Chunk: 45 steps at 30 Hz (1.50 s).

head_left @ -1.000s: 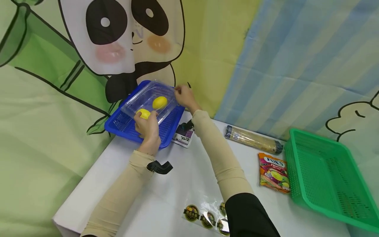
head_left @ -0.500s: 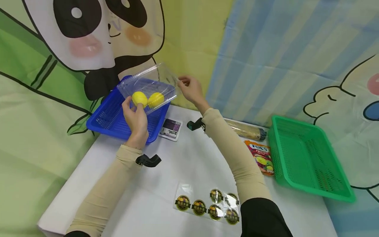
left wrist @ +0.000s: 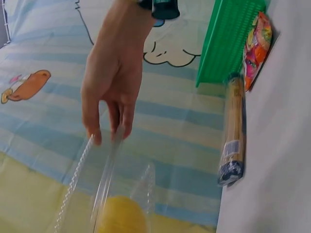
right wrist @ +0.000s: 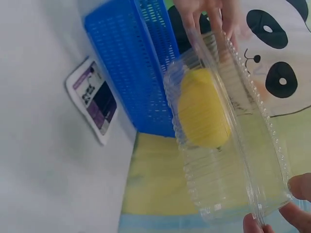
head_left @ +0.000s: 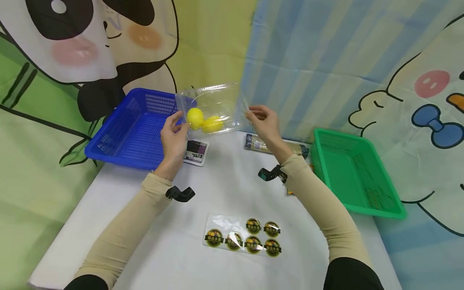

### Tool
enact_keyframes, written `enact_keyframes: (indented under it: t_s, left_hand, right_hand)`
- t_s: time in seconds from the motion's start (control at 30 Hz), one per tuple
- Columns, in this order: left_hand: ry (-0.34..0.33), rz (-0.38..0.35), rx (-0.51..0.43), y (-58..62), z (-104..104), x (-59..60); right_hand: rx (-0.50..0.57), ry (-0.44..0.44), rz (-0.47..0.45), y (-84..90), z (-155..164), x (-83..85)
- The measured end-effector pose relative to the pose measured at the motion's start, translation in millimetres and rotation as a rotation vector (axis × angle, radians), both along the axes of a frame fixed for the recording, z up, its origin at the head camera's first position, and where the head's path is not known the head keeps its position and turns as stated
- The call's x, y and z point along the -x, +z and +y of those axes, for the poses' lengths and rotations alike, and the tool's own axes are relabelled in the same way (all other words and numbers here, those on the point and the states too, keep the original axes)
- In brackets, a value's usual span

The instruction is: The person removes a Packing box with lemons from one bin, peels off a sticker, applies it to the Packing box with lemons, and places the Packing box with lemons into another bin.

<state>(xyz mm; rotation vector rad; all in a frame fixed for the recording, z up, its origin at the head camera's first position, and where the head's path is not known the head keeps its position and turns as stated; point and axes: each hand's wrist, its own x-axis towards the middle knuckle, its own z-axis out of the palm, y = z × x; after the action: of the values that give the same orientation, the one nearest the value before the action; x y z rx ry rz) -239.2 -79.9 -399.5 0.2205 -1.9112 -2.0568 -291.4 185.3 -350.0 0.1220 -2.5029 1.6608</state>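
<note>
A clear plastic clamshell box (head_left: 224, 102) is held up above the table, tilted, between both hands. Inside it two lemons, one lemon (head_left: 195, 118) and another lemon (head_left: 212, 125), lie against the lower left side. My left hand (head_left: 175, 139) grips the box's left end with thumb and fingers. At the opposite end my right hand (head_left: 266, 125) pinches the edge. In the left wrist view the right hand (left wrist: 112, 77) reaches down onto the box's thin rims. The right wrist view shows a lemon (right wrist: 201, 109) through the ribbed plastic.
A blue basket (head_left: 123, 161) stands behind the left hand, beside a white-and-purple packet (head_left: 197, 152). Right of these lie a wrapped tan bundle (head_left: 257, 143), a candy bag (left wrist: 257, 48) and a green basket (head_left: 320, 165). A sheet of round stickers (head_left: 243, 235) lies near the front.
Both hands have carried the box with the lemons rightward, out from over the blue basket. The lemons have rolled together toward its lower side. The head view has swung right.
</note>
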Motion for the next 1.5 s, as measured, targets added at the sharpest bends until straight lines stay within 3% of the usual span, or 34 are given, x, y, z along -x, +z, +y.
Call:
enact_keyframes:
  t_s: [0.3,0.53,0.7,1.1,1.5]
  left_hand:
    - [-0.171,-0.024,0.090,-8.9,9,-0.4]
    - [-0.265,-0.046,0.100,-18.7,21,-5.0]
    - [-0.327,-0.066,0.097,-31.9,29,-8.6]
    - [-0.395,-0.145,0.140,-70.1,41,-25.4]
    - [-0.425,-0.171,0.135,-83.1,52,-38.9]
  right_hand:
    - [0.082,-0.060,-0.102,-20.0,42,-44.0]
    - [0.077,-0.121,-0.143,-37.8,65,-71.1]
    - [0.126,-0.153,-0.185,-57.5,78,-88.5]
    - [0.219,-0.247,-0.250,-98.0,91,-117.6]
    - [0.227,-0.288,-0.276,-113.4,97,-139.5]
